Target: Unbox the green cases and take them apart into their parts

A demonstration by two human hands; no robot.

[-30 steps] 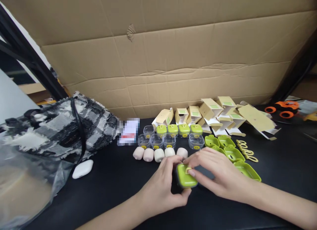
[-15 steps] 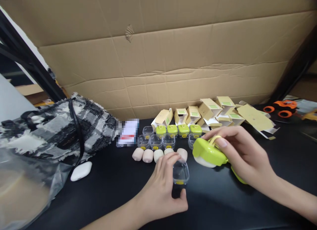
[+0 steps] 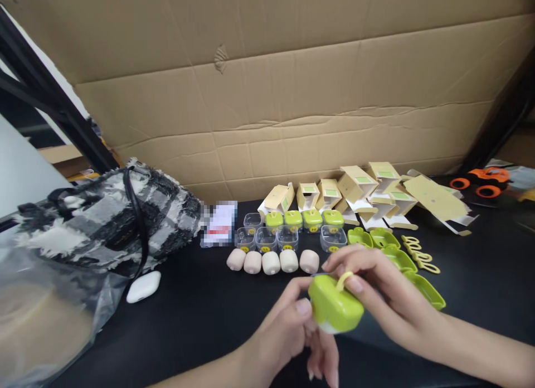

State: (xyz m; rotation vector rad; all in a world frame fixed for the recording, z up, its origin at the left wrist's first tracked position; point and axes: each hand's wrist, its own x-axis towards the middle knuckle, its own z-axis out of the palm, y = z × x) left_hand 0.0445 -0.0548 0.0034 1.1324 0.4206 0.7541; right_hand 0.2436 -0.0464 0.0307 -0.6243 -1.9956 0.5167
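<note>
My right hand (image 3: 388, 287) pinches a bright green lid (image 3: 337, 301) by its yellow loop. The lid is tilted, and a bit of something white shows beneath it. My left hand (image 3: 288, 326) is curled close against the lid's left side, around a small clear container that is almost wholly hidden behind the lid. Just beyond my hands, pink and white rounded pieces (image 3: 271, 263) lie in a row. Behind them are open clear containers (image 3: 266, 240) with yellow labels and several closed ones with green lids (image 3: 312, 218).
Loose green lids (image 3: 424, 290) and yellow loops (image 3: 419, 255) lie right of my hands. Opened cardboard boxes (image 3: 357, 182) are piled along the back, by a cardboard wall (image 3: 267, 81). On the left are a checked bag (image 3: 112, 215), a white case (image 3: 143, 287) and a plastic bag (image 3: 45, 321).
My right hand has brought the green lid left and down to my left hand. My left hand has closed around the clear container, which now sits behind the lid.
</note>
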